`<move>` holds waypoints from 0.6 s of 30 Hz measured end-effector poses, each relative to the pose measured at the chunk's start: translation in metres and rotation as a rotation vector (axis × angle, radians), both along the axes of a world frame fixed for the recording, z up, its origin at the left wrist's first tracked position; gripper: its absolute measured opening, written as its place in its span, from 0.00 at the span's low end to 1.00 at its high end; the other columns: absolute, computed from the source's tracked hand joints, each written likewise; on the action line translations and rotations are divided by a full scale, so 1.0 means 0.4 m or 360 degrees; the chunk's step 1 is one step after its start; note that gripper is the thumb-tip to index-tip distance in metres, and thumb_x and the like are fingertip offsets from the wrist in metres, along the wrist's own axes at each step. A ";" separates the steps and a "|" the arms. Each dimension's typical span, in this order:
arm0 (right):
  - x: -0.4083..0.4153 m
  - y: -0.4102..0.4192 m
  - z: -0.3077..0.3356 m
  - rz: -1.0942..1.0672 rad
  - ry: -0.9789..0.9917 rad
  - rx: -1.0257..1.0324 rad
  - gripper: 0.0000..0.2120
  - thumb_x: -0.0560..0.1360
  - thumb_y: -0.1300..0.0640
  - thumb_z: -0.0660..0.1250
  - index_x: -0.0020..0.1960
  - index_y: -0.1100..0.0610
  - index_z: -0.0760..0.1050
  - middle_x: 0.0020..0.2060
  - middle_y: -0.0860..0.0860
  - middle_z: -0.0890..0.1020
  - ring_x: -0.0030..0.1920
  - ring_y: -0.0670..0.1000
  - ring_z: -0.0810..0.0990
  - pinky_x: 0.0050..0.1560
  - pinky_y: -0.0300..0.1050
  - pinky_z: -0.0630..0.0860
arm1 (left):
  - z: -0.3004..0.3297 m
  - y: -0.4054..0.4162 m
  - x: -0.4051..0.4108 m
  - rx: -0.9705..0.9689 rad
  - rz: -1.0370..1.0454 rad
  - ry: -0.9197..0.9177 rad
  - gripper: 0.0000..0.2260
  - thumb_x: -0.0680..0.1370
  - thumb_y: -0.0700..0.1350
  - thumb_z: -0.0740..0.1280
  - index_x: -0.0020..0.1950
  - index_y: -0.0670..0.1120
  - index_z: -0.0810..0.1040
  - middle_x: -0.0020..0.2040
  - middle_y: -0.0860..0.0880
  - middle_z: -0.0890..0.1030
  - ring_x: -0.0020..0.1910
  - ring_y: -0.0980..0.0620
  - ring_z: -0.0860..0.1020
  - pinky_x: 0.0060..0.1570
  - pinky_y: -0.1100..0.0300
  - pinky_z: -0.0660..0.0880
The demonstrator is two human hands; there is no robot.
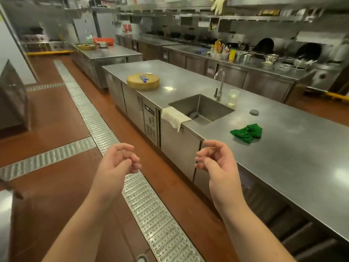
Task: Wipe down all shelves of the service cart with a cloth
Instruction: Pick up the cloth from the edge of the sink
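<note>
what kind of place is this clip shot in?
Most likely a commercial restaurant kitchen: long stainless steel counter with a built-in steel sink, a row of black woks along the back cooking line, and a round wooden chopping block.

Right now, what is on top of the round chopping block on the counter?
A cleaver with a blue handle lies flat on the round chopping block. Nothing else shows on it; what is beneath the blade is hidden.

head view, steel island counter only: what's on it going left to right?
Round chopping board with a knife on it → white cloth draped over the counter edge → sink → clear plastic cup → green cloth.
</note>
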State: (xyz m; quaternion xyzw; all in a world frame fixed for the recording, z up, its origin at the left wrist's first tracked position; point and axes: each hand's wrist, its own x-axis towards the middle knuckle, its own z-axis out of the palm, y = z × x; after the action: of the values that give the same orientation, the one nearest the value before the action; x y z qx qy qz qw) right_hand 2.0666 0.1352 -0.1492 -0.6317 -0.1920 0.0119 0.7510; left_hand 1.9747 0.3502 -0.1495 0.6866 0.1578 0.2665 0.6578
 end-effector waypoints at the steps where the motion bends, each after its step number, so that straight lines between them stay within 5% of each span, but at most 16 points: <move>1: 0.045 0.037 -0.010 -0.0006 0.0002 -0.0008 0.17 0.78 0.72 0.58 0.59 0.57 0.74 0.44 0.55 0.80 0.46 0.51 0.80 0.48 0.44 0.79 | -0.006 0.037 0.050 0.0006 -0.0008 0.0007 0.17 0.77 0.27 0.56 0.55 0.45 0.75 0.41 0.45 0.80 0.41 0.46 0.80 0.47 0.50 0.77; 6: 0.290 0.246 -0.042 -0.0062 0.0018 -0.0071 0.16 0.73 0.64 0.59 0.58 0.53 0.75 0.44 0.52 0.80 0.46 0.51 0.80 0.49 0.45 0.78 | -0.001 0.245 0.312 0.0090 -0.0128 0.0028 0.15 0.77 0.28 0.56 0.56 0.44 0.74 0.41 0.45 0.79 0.41 0.46 0.80 0.47 0.49 0.78; 18: 0.796 0.489 -0.124 -0.0220 0.0118 -0.0191 0.19 0.77 0.71 0.59 0.57 0.51 0.76 0.44 0.49 0.80 0.47 0.53 0.79 0.53 0.52 0.78 | -0.021 0.551 0.918 0.0034 -0.0305 0.0196 0.15 0.76 0.27 0.56 0.57 0.40 0.73 0.42 0.43 0.79 0.40 0.47 0.80 0.48 0.48 0.78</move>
State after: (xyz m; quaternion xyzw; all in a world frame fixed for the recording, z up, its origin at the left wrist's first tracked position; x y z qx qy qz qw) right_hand 2.3851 0.3308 -0.1986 -0.6863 -0.1190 -0.0051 0.7175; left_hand 2.3420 0.5706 -0.1580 0.7205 0.1287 0.1614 0.6620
